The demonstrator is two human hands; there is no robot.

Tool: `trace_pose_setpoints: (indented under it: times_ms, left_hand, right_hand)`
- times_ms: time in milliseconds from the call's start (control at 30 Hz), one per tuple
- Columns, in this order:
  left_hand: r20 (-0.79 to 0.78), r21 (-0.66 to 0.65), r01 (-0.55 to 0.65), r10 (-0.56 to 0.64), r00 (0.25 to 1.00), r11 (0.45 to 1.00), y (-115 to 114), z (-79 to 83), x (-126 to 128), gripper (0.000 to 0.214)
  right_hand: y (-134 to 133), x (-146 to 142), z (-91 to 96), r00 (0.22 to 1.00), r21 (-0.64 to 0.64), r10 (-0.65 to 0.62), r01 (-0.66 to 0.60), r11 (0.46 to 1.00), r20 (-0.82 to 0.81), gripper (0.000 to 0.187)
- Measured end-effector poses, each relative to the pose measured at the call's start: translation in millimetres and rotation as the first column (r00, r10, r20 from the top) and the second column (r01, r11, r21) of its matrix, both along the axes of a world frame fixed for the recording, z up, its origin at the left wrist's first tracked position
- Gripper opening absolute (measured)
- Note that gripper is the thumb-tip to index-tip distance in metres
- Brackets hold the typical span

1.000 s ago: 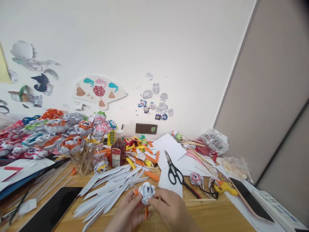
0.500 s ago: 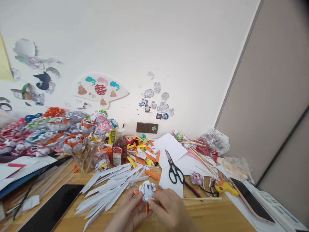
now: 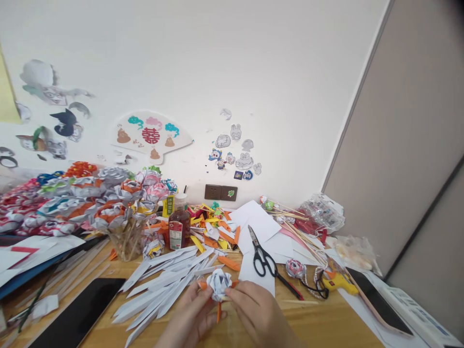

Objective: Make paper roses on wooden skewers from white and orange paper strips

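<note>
Low in the middle of the head view, both hands hold a white paper flower [image 3: 219, 284] with orange paper strips sticking out at its sides and below. My left hand [image 3: 197, 309] grips its left side, the fingers curled under it. With thumb and fingers pinched, my right hand [image 3: 255, 309] holds the right side of the flower and an orange strip there. A thin pale stick [image 3: 301, 302], somewhat blurred, points right from behind my right hand; its other end is hidden. Folded white paper strips [image 3: 170, 285] lie just left of the flower.
Black-handled scissors [image 3: 264, 261] lie on white sheets beyond my right hand. Further right are a yellow glue gun [image 3: 339, 284] and a phone [image 3: 379, 302]. Another phone [image 3: 78, 311] lies left. A bottle [image 3: 179, 224] stands behind the strips, beside many paper flowers [image 3: 76, 198].
The flower has turned and tilted slightly in my hands and shifted a little left. The stick by my right hand has swung slightly downward. Both hands keep their hold.
</note>
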State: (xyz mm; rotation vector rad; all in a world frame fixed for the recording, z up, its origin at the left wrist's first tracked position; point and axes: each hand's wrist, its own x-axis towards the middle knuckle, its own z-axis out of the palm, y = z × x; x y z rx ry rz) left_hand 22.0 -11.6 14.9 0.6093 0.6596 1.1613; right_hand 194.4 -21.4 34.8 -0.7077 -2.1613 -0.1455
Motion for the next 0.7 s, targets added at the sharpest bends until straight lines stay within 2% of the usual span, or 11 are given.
trace_pose_setpoints:
  times_ms: [100, 333, 700]
  left_hand:
    - [-0.019, 0.012, -0.011, 0.012, 1.0, 1.0, -1.4, 1.1, 1.1, 0.029]
    - [-0.012, 0.011, 0.012, -0.012, 1.0, 1.0, -1.9, 3.2, 2.0, 0.033]
    - [-0.032, 0.042, 0.014, -0.013, 0.999, 0.999, -4.2, 4.3, 4.0, 0.031]
  right_hand:
    - [1.7, 0.0, -1.3, 0.999, -0.014, 0.013, -0.014, 1.0, -0.05, 0.027]
    - [4.0, 4.7, 0.5, 0.998, -0.013, 0.065, -0.065, 0.998, -0.013, 0.026]
    - [1.0, 4.0, 6.7, 0.998, -0.029, 0.003, -0.001, 1.0, 0.055, 0.033]
